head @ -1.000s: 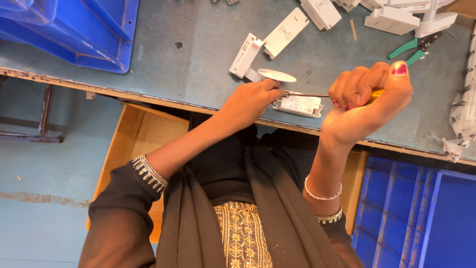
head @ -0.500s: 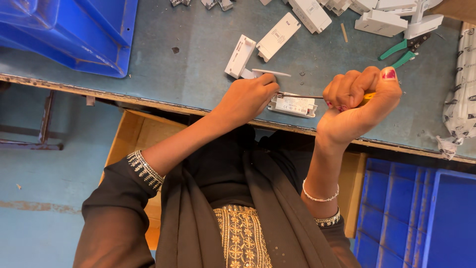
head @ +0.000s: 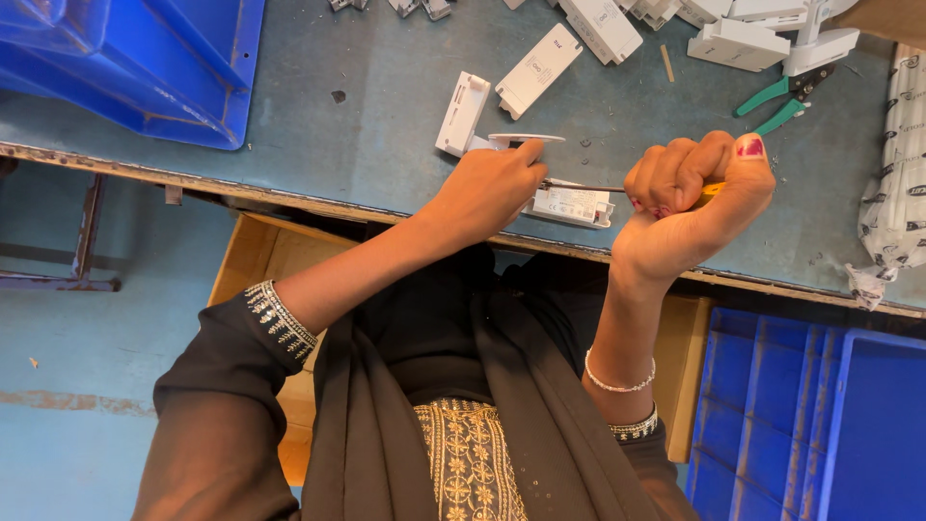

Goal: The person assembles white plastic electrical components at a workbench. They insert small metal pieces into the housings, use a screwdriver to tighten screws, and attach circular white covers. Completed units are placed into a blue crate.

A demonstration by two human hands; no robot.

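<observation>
Bench: grey-blue worktable (head: 367,106) with a worn front edge, seen from above; a blue bin (head: 145,58) sits at its far left.
Left hand: left hand (head: 487,188) pressed down on a white rectangular driver module (head: 574,205) at the table edge, apparently pinning it so it cannot slide.
Right hand: right hand (head: 690,198) clenched in a fist around a yellow-handled screwdriver (head: 627,189), its shaft lying level and pointing into the module under the other hand.
Spacing: hands close together, joined by the shaft.
Nearby: loose white casings (head: 538,69) beyond, green-handled pliers (head: 779,101) to the right, blue crates (head: 820,415) below.
</observation>
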